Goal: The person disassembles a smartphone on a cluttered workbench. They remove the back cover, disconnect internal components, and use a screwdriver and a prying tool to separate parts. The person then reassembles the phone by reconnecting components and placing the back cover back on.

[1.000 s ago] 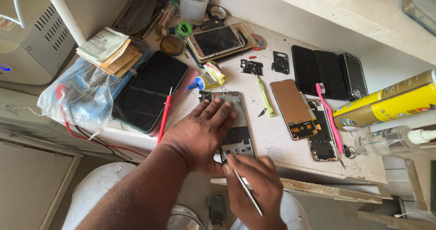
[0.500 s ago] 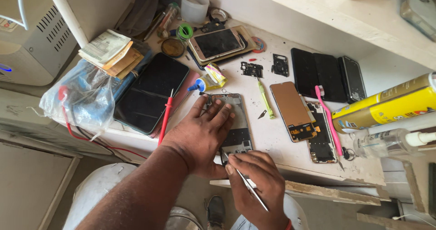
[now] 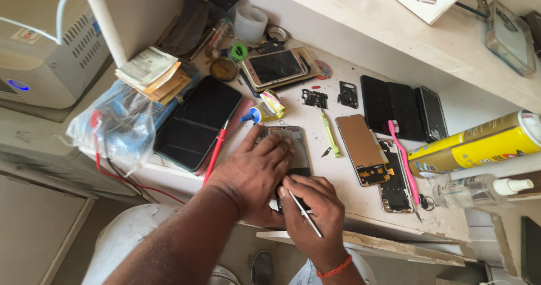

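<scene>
Phone [image 3: 294, 150], opened, is pinned flat at the bench [image 3: 338, 203] edge under the spread left hand [image 3: 256, 175]; tweezers [image 3: 304, 213] are pinched by the right hand [image 3: 313, 212]. Light, thin, fragile; best gripped by edges.

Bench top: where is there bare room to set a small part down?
Bare patches: between the green screwdriver and the gold panel, and the front edge right of the right hand. The back, around the gold phone, is crowded.

Two hands [image 3: 253, 172] work amid one opened phone [image 3: 293, 150], one green screwdriver [image 3: 331, 140], one pink toothbrush [image 3: 403, 158], one yellow spray can [image 3: 479, 144] and one red probe [image 3: 215, 152].
</scene>
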`<action>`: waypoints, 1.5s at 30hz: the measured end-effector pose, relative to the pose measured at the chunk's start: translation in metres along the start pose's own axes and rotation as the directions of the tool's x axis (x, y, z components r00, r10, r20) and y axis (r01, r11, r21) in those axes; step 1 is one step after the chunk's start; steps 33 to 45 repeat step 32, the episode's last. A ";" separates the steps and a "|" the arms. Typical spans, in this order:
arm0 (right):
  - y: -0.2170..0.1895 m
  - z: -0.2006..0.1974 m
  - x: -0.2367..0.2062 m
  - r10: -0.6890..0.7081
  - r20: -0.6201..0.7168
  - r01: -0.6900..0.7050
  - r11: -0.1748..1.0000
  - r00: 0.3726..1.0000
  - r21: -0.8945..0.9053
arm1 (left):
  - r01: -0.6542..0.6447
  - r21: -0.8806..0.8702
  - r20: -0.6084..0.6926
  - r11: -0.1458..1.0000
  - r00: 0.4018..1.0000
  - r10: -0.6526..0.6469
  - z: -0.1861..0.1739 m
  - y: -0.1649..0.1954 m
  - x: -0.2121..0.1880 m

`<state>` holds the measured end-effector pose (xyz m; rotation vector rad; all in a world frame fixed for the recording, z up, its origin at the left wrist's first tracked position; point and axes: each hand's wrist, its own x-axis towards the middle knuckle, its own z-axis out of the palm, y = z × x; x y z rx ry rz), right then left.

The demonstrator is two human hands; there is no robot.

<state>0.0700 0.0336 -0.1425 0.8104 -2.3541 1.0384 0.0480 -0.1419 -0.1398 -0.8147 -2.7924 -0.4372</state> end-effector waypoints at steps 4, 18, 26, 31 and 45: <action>0.001 0.000 0.001 0.037 0.008 -0.037 0.999 0.999 0.002 | -0.038 0.022 -0.166 0.999 0.985 0.041 -0.002 0.001 -0.004; 0.002 0.002 0.003 0.163 0.025 -0.165 0.982 0.986 0.095 | -0.102 -0.096 -0.298 0.990 0.952 0.069 0.017 -0.002 -0.062; -0.003 0.000 0.009 0.135 0.035 -0.136 0.989 0.990 0.052 | -0.088 -0.035 -0.357 0.996 0.931 0.070 0.031 -0.005 -0.057; -0.002 0.002 0.015 0.091 0.023 -0.092 0.994 0.996 0.055 | -0.057 0.026 -0.371 0.998 0.927 0.063 0.046 -0.005 -0.056; -0.002 0.003 0.018 0.086 0.023 -0.087 0.995 0.996 0.055 | -0.057 0.031 -0.361 0.998 0.930 0.065 0.047 -0.005 -0.056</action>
